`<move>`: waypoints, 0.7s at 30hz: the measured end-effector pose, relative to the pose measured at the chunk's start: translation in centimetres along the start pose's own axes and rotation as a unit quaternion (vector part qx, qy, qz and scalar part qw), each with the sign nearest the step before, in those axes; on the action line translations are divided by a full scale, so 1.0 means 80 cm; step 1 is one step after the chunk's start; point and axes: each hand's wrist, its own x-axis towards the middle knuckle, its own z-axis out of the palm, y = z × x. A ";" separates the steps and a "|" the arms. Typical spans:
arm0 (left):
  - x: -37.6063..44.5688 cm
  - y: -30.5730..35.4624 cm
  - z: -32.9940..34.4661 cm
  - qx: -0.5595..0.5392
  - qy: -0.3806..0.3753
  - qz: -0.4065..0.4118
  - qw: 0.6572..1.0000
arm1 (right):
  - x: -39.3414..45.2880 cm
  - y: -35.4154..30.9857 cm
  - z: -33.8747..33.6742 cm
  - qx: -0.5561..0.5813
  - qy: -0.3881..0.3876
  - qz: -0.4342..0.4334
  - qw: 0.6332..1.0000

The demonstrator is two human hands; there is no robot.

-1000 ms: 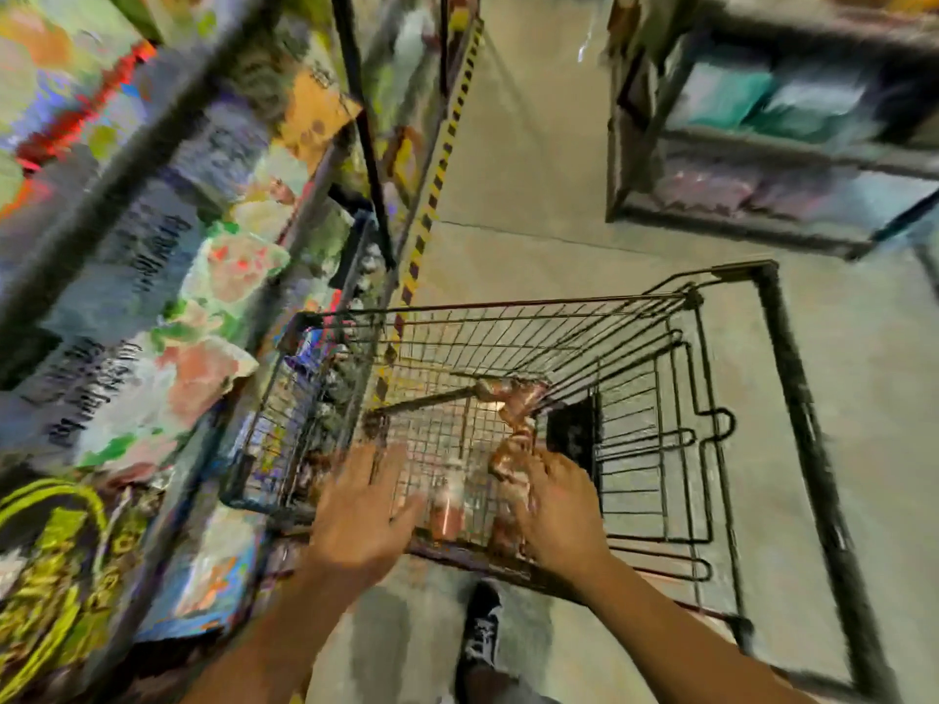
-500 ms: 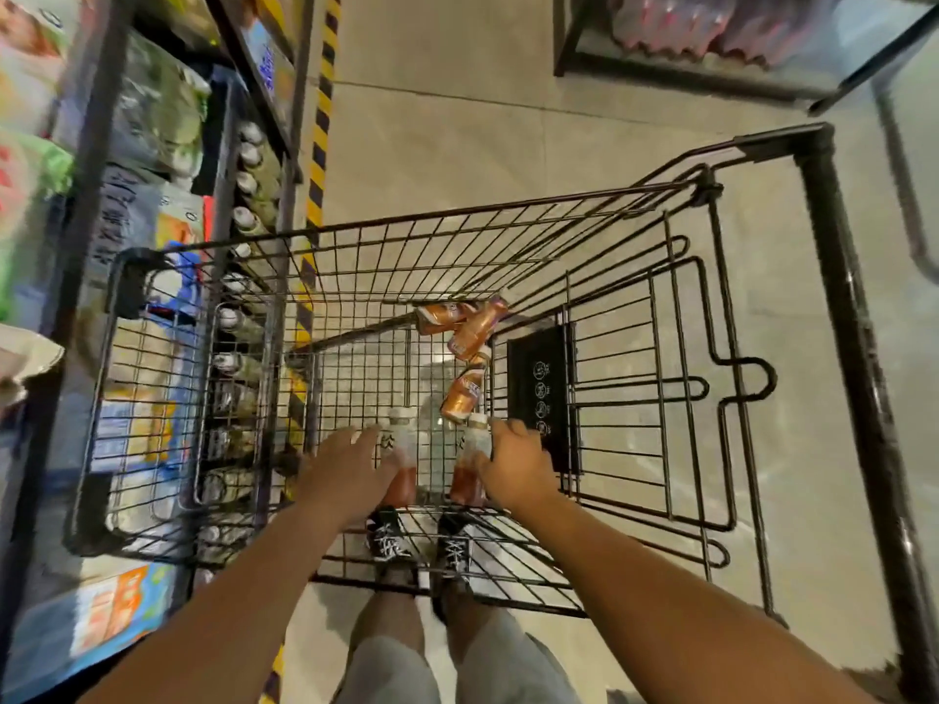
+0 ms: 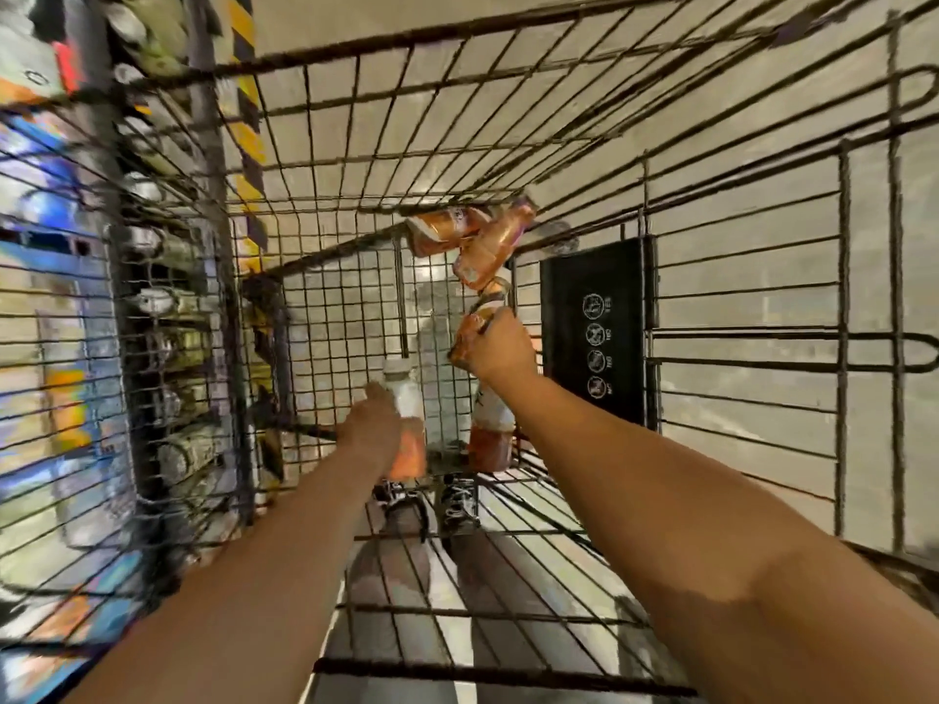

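Both inside the cart (image 3: 842, 297) — my left hand (image 3: 376, 424) grips the upright white-capped bottle (image 3: 406, 398) near the floor, my right hand (image 3: 500, 348) clutches a tilted orange bottle (image 3: 465, 337) just above a second upright bottle (image 3: 490, 429)

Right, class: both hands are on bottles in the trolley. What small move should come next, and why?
Probably the right hand should stand its tilted bottle upright beside the standing bottle. The left hand holds the white-capped bottle upright close by, so they seem to be forming a row.

In the wire cart (image 3: 350, 317): white-capped bottle (image 3: 409, 409) upright, orange-labelled bottle (image 3: 465, 337) tilted just beside it.
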 end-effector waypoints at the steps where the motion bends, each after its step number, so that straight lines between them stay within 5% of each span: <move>1: 0.010 -0.002 0.005 -0.012 0.002 -0.004 1.000 | 0.007 0.000 0.006 -0.005 -0.004 0.007 1.000; 11: -0.015 -0.002 -0.032 -0.062 0.027 0.023 0.997 | 0.034 -0.006 0.029 0.046 0.010 0.114 0.992; 21: -0.160 -0.016 -0.105 -0.213 0.179 0.092 0.956 | -0.074 -0.025 -0.039 0.129 0.019 0.039 0.991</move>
